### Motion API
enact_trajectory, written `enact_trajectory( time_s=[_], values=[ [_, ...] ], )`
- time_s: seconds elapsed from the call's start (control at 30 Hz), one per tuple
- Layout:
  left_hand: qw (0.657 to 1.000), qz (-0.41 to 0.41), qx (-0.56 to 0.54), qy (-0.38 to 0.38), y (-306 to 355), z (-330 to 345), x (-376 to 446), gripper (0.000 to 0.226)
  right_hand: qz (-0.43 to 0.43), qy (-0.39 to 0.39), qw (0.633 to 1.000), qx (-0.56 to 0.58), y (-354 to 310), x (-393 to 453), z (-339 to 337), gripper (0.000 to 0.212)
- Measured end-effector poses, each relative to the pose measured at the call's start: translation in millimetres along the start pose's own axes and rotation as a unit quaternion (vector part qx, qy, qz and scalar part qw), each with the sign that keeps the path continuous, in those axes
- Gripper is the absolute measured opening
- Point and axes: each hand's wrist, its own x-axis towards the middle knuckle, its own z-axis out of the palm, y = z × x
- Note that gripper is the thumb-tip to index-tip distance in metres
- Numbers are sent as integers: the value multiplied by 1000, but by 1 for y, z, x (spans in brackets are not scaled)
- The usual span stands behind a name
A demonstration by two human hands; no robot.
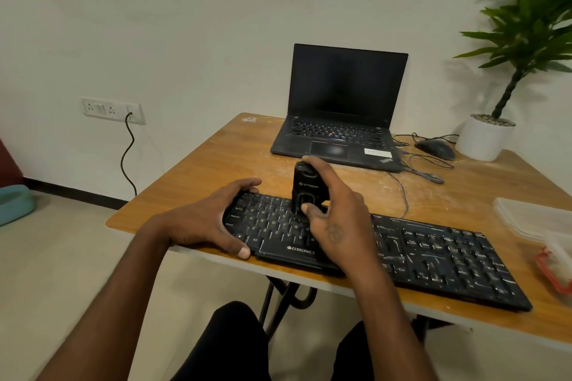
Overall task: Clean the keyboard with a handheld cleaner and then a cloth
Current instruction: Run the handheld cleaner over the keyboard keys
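Two hands worked: right hand [332,210] gripped upright black handheld cleaner [305,192], nozzle down on dusty black keyboard [433,254]; left hand [210,219] clasped the keyboard's left end, just beside the cleaner, on wooden table [216,158].

Bare forearms, no sleeves; dark marking on back of right hand [335,226]; black trousers [235,346] on legs.

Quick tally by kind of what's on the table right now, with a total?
Keyboard: 1
Handheld cleaner: 1
Laptop: 1
Mouse: 1
Potted plant: 1
Plastic containers: 2
Total: 7
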Motion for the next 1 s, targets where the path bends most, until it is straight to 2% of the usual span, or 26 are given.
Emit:
enact_trajectory(
  time_s=[0.13, 0.3, 0.47, 0.6, 0.8, 1.0],
  values=[
    [1000, 5, 8, 6, 2, 0, 0, 129, 30, 7, 999, 33, 14, 2, -15, 81],
    [1000, 2, 6, 5, 1, 0, -1, 127, 53, 53, 997, -25, 25, 6, -26, 81],
    [1000, 4, 5, 6, 0, 0, -1, 127, 11, 18, 1000, -22, 11, 21, 1, 81],
    [1000, 3, 3, 1, -1, -1, 0, 126, 12, -2, 1000, 1, 12, 27, 1, 80],
    [1000, 9, 1, 6, -2, 0, 0, 127, 67, 54, 996, 5, 35, 16, -28, 80],
    [1000, 7, 7, 1, -1, 0, -1, 125, 5, 21, 999, -43, 14, 21, 2, 83]
  ],
)
